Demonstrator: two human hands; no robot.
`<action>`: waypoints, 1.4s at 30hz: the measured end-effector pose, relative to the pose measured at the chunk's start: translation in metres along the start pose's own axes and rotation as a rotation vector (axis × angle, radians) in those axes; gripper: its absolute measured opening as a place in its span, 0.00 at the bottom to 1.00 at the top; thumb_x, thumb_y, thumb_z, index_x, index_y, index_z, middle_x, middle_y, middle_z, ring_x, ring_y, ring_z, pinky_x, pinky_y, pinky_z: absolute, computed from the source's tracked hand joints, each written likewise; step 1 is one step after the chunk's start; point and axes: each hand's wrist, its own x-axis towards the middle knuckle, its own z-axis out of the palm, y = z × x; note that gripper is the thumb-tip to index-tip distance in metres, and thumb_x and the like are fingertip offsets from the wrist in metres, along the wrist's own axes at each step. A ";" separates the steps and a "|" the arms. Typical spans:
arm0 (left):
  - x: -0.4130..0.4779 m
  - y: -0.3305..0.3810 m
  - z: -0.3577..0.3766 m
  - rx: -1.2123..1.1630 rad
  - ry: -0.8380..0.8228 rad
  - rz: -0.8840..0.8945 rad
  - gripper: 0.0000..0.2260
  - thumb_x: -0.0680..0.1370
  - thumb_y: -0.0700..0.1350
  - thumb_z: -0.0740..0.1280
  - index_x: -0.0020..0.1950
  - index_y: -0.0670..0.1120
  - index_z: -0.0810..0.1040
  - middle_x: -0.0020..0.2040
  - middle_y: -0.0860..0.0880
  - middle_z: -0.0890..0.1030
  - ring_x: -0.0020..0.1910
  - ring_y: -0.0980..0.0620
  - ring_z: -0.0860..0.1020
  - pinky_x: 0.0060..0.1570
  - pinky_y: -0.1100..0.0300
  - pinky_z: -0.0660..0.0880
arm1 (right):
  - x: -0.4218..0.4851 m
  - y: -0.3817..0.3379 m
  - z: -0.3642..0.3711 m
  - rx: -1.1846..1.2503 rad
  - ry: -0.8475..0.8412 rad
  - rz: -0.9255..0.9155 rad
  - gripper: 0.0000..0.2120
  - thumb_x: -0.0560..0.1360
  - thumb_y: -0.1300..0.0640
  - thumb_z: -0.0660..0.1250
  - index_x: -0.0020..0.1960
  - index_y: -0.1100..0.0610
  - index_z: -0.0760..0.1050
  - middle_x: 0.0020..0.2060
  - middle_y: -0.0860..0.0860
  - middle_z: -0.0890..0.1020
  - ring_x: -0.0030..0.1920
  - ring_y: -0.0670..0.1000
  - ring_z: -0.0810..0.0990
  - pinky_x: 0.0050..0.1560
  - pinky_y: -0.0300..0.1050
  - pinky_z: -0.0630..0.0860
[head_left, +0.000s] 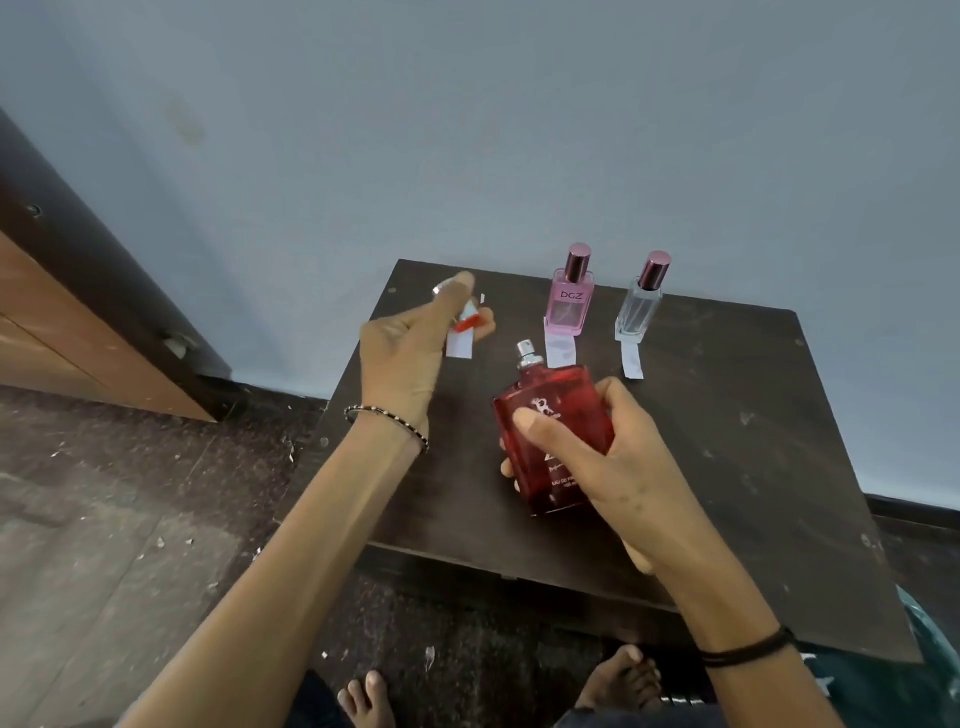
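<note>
My right hand (587, 457) grips a large red perfume bottle (550, 441) above the dark table (727, 467); its silver spray nozzle (525, 353) is bare, with no cap. My left hand (400, 353) is raised over the table's far left corner and holds a small clear bottle with red liquid (467, 319), index finger on its top. A white paper strip (460, 344) lies just under that small bottle. A pink DGZ bottle (569, 301) and a clear bottle (640, 306), both with purple caps, stand at the back, each with a paper strip in front.
The small dark wooden table stands against a pale blue wall. A brown wooden door and frame (78, 312) are at the left. The speckled floor (130, 545) carries bits of debris. My bare feet (618, 675) show below the table's front edge.
</note>
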 end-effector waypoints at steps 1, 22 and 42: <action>-0.001 0.000 -0.001 0.011 -0.034 -0.021 0.13 0.74 0.49 0.76 0.41 0.39 0.87 0.42 0.39 0.88 0.40 0.51 0.88 0.46 0.63 0.82 | -0.001 -0.003 0.000 0.154 -0.045 -0.021 0.23 0.72 0.46 0.77 0.60 0.52 0.72 0.51 0.58 0.87 0.46 0.59 0.88 0.46 0.52 0.84; -0.009 -0.002 -0.002 0.009 -0.302 -0.221 0.17 0.75 0.52 0.73 0.54 0.38 0.85 0.49 0.43 0.88 0.51 0.48 0.87 0.54 0.55 0.82 | 0.004 -0.008 -0.006 0.937 -0.403 0.097 0.25 0.71 0.51 0.69 0.64 0.62 0.77 0.55 0.63 0.77 0.43 0.58 0.76 0.37 0.50 0.72; -0.012 -0.002 0.000 -0.087 -0.427 -0.348 0.23 0.76 0.53 0.73 0.61 0.36 0.82 0.54 0.40 0.87 0.55 0.43 0.85 0.50 0.57 0.83 | 0.002 0.008 0.013 -0.811 0.349 -0.416 0.40 0.63 0.29 0.67 0.74 0.32 0.61 0.55 0.46 0.71 0.49 0.43 0.74 0.53 0.49 0.81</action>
